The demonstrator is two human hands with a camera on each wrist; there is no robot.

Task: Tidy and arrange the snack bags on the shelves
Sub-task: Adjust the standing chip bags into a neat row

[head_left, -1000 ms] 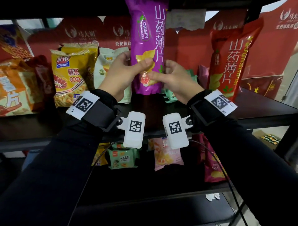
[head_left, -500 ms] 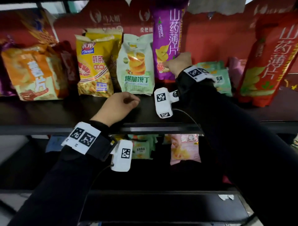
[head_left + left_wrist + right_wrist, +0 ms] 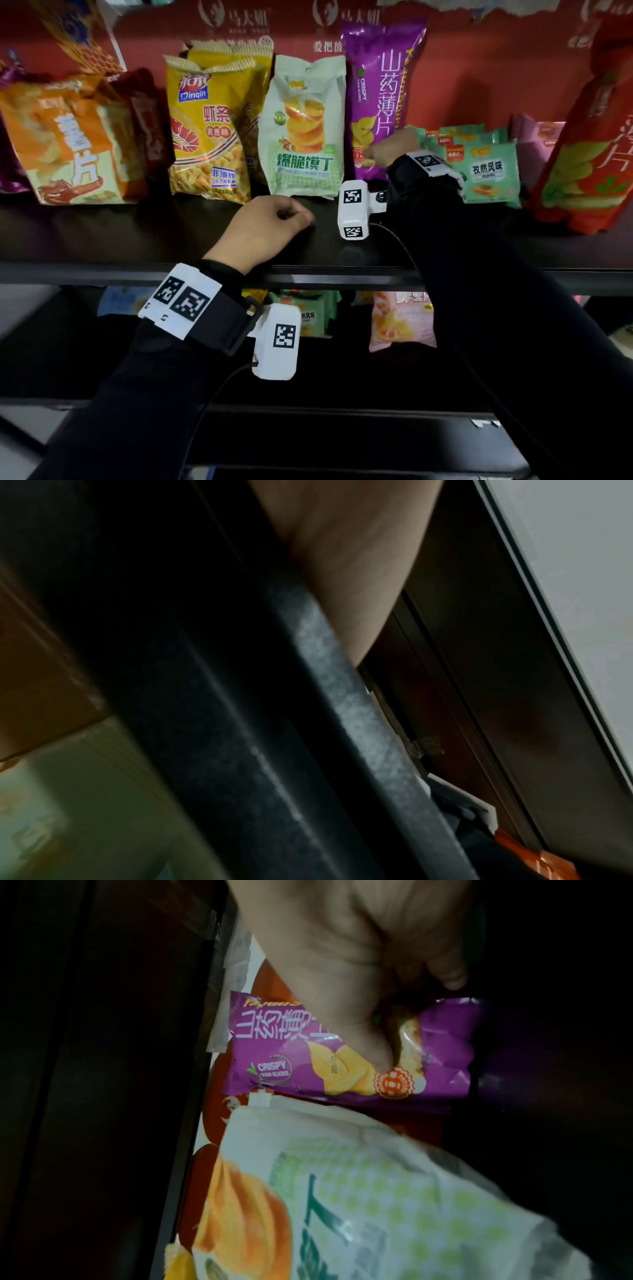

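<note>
Gripping the upright purple bag (image 3: 380, 85) low with the right hand (image 3: 390, 150). Resting the left hand (image 3: 263, 229) on the shelf (image 3: 137, 233), fingers curled, apparently empty.

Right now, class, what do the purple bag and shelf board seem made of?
Purple bag: glossy plastic film, seemingly; it crinkles and glints where the right hand grips it. Shelf board: dark, smooth, faintly reflective; painted metal or laminate, unclear which.

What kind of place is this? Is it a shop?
Probably a small shop or snack display: dark shelves on several levels, the purple bag, yellow bag and other snacks stood in a row, and a red branded backboard behind.
</note>
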